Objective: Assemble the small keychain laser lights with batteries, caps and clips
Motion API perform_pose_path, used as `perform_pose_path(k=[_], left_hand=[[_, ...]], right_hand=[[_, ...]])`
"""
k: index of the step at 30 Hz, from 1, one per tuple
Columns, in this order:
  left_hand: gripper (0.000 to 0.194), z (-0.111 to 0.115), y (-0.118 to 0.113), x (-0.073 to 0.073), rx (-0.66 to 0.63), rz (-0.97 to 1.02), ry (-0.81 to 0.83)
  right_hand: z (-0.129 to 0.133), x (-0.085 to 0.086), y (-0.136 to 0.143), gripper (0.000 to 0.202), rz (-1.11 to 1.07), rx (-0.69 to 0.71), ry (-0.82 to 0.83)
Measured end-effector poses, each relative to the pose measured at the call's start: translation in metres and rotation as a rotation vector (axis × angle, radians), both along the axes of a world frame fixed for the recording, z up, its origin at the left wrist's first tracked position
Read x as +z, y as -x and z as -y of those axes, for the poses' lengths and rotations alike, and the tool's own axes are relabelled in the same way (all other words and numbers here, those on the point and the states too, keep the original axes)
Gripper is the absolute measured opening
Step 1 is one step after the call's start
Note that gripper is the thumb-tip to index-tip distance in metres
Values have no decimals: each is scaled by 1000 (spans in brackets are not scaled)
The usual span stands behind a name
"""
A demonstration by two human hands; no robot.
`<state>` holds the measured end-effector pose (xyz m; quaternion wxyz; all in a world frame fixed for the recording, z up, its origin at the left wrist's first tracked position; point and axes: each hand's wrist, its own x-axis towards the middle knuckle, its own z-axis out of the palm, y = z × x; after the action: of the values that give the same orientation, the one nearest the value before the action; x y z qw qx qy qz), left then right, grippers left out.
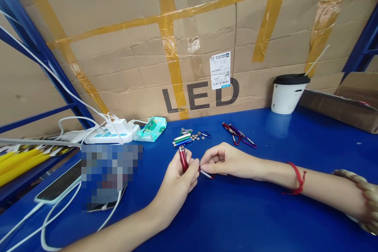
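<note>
My left hand point(182, 179) is closed around a small red keychain flashlight point(183, 158), its silver end tilted up and away from me. Against its fingertips, my right hand point(226, 160) pinches a red carabiner clip point(206, 174) with a silver gate; its upper part is hidden by the fingers. Just beyond both hands lie green and blue metal tubes point(182, 139), several button cells point(197, 137) and a blue carabiner clip point(206, 134). Further right rest a red keychain flashlight point(229, 129) and a purple one point(238, 130), each with a carabiner clip attached.
A white paper cup point(286, 96) with a black lid and straw stands at the back right, beside an open cardboard box point(339, 108). Leftward are a tissue pack point(152, 128), a power strip point(109, 136), a phone point(60, 183) and loose white cables. A big carton point(124, 63) walls the back.
</note>
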<state>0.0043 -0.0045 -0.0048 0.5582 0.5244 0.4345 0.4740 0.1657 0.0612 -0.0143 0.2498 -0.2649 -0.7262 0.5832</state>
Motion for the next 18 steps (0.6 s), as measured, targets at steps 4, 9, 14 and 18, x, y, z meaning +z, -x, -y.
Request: perform_pose_path(k=[4, 9, 14, 18], left_hand=[[30, -3, 2, -1, 3, -48, 1], [36, -11, 4, -5, 17, -143, -3], [31, -14, 3, -3, 20, -202, 24], [26, -13, 4, 5, -1, -199, 76]], right_hand=[[1, -1, 1, 28, -85, -43, 119], [4, 0, 2, 31, -177, -76, 204], [5, -1, 1, 24, -210, -75, 201], [2, -5, 1, 15, -259, -5, 164]])
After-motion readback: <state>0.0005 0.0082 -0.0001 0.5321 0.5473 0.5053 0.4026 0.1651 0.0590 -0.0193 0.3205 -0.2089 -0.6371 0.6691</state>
